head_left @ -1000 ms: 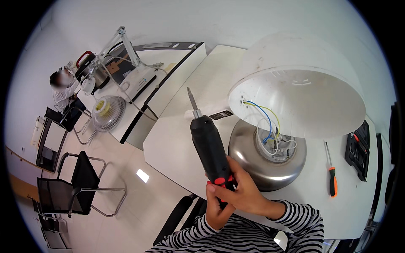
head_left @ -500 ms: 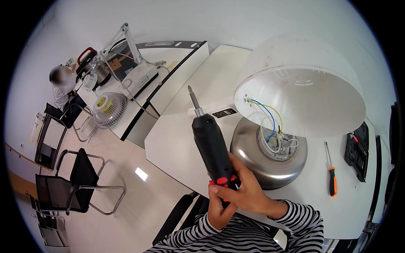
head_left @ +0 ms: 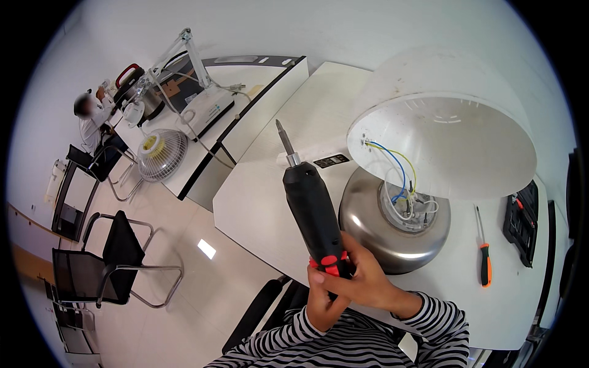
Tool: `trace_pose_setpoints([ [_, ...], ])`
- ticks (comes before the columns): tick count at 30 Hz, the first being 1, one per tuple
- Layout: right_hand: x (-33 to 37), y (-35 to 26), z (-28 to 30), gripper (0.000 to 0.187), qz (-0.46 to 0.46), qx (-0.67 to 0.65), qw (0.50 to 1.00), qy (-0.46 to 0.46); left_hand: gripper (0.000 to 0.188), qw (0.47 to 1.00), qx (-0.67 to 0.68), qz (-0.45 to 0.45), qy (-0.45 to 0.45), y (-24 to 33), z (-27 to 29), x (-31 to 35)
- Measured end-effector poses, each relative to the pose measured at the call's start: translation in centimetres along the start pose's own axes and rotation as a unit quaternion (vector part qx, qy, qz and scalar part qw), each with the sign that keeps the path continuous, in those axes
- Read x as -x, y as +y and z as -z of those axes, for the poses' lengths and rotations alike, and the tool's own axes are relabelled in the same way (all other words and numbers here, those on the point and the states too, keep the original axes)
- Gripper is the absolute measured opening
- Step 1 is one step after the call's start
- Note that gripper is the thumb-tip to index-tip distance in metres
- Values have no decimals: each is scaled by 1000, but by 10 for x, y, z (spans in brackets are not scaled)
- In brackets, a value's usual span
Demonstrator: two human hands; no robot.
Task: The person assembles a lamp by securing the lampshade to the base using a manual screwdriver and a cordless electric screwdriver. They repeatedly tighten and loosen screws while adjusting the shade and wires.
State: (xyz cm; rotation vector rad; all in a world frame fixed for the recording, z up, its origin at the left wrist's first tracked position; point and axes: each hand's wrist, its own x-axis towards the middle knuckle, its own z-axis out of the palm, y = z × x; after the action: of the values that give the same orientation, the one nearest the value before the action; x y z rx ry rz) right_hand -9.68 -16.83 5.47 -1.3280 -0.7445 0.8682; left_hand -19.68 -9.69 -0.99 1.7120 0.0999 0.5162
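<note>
White wall (head_left: 276, 34), glossy pale floor (head_left: 202, 306), black chair (head_left: 120, 245)

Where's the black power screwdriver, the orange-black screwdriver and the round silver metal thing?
Black power screwdriver (head_left: 311, 213): head view, on its body.
Orange-black screwdriver (head_left: 486, 262): head view, on its handle.
Round silver metal thing (head_left: 391, 246): head view, on its curved side.

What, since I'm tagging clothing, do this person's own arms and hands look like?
The long sleeves have narrow black-and-white stripes and end near the wrists. The left hand and right hand are bare, without gloves. No ring or watch shows on the visible fingers or wrists.
</note>
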Motion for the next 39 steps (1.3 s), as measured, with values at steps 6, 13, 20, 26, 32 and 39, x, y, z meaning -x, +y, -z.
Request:
trace_pose_setpoints([
  [6, 2, -2, 0, 60, -5, -13, 1000, -2, 67, 1000, 8, 16, 4, 0, -2, 2],
  [13, 4, -2, 1, 60, 19, 18, 1000, 8, 69, 1000, -24, -7, -11, -5, -2, 5],
  [20, 57, -24, 49, 67, 135, 365, 918, 80, 41, 947, -172, -173, -210, -9, 31, -21],
  [26, 105, -91, 97, 65, 143, 770, 591, 195, 41, 920, -346, -170, 76, -3, 96, -107],
  [32, 72, -103, 125, 55, 167, 851, 444, 227, 66, 894, -365, -259, -28, -40, 82, -214],
  [39, 55, -108, 130, 56, 139, 848, 446, 250, 48, 921, -342, -188, -13, -59, 52, -221],
])
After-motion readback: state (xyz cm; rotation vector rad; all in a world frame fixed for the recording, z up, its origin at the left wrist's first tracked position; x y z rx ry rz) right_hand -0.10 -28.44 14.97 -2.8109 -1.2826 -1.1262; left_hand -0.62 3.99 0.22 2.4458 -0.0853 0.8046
